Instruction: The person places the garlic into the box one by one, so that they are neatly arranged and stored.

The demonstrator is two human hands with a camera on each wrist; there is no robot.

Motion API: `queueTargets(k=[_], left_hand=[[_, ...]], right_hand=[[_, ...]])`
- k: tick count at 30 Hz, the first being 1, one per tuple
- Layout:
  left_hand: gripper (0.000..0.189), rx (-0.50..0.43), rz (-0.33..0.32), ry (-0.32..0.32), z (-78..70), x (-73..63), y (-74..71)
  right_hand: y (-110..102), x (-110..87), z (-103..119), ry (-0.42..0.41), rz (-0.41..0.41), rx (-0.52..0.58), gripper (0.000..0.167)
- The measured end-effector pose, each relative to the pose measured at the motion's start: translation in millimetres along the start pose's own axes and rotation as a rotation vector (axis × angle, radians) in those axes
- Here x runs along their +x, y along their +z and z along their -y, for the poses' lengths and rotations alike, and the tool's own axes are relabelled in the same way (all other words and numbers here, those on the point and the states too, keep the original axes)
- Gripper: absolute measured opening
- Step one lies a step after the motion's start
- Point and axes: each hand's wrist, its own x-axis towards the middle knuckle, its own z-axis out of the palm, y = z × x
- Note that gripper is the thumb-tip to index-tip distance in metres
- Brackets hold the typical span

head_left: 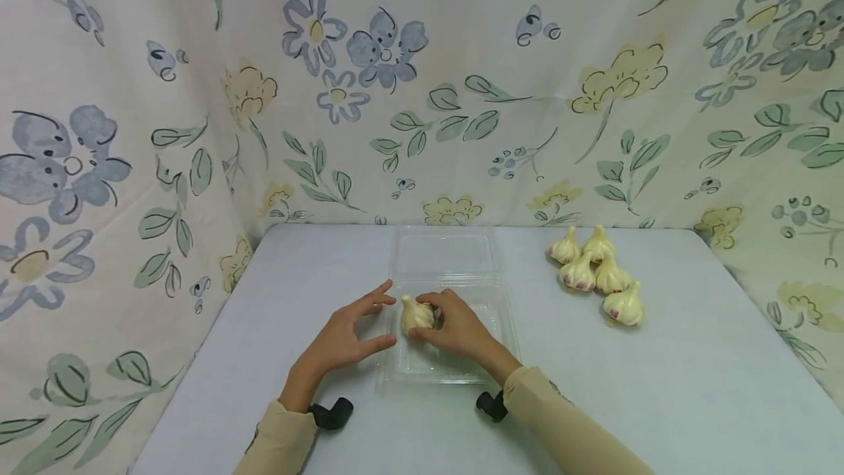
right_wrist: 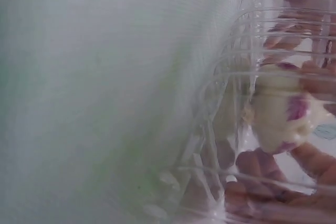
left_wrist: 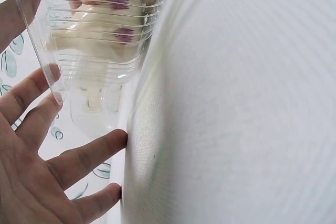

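Note:
A clear hinged plastic container (head_left: 488,314) lies on the table with its lid laid back. My right hand (head_left: 459,325) grips a garlic bulb (head_left: 415,316) between thumb and fingers, inside the left part of the base. Through the ribbed wall, the left wrist view shows the purple-marked garlic bulb (left_wrist: 94,38) low in the container. My left hand (head_left: 339,336) is spread at the container's left side, some fingertips at its rim and others against the table. In the right wrist view the bulb (right_wrist: 278,108) and right fingers appear through the plastic, partly distorted.
Several more garlic bulbs (head_left: 580,271) sit in a group at the back right of the table, one (head_left: 625,305) slightly nearer. The transparent lid (head_left: 446,253) reaches toward the table's back edge. Floral cloth (head_left: 422,130) hangs behind and along the sides.

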Motion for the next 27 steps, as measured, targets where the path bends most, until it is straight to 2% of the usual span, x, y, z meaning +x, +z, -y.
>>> queueTargets(k=[6, 10, 17, 27], left_hand=[[0.06, 0.004, -0.001, -0.001, 0.5, -0.2, 0.4], [0.059, 0.004, -0.002, 0.003, 0.9, -0.2, 0.3], [0.06, 0.005, -0.001, 0.002, 2.0, 0.1, 0.1], [0.059, -0.003, 0.003, -0.011, 1.1, 0.2, 0.3]], right_hand=[[-0.3, -2.4, -0.6, -0.038, 0.023, -0.001, 0.063], [-0.9, -1.2, -0.8, -0.052, 0.015, 0.025, 0.061], [0.4, 2.9, -0.3, -0.026, -0.01, 0.021, 0.055], [1.3, 3.0, 2.8, -0.006, -0.034, -0.011, 0.054]])
